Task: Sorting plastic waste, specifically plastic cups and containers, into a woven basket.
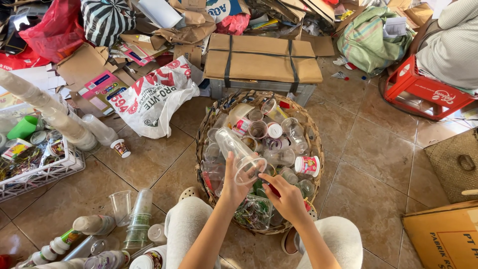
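Knees in pale grey trousers frame the bottom of the view, and both forearms reach forward from between them. Left hand (234, 182) grips a stack of clear, thin-walled plastic cups (239, 152) near its open rim, the stack tilted away over the round woven wicker basket (313, 144). Right hand (286, 199) is curled down among the basket's cups beside the left; whether it clasps anything I cannot tell. Such cups look very light, flexible and easily crushed, so a gentle hold around the rim seems best. More nested clear cups (137, 219) stand left of the hands on the brown tiled floor (378, 169). Beyond the basket lies a strapped cardboard box (261, 59), a white printed sack (154, 97) and heaped scrap. A red plastic crate (423, 92) sits far right.
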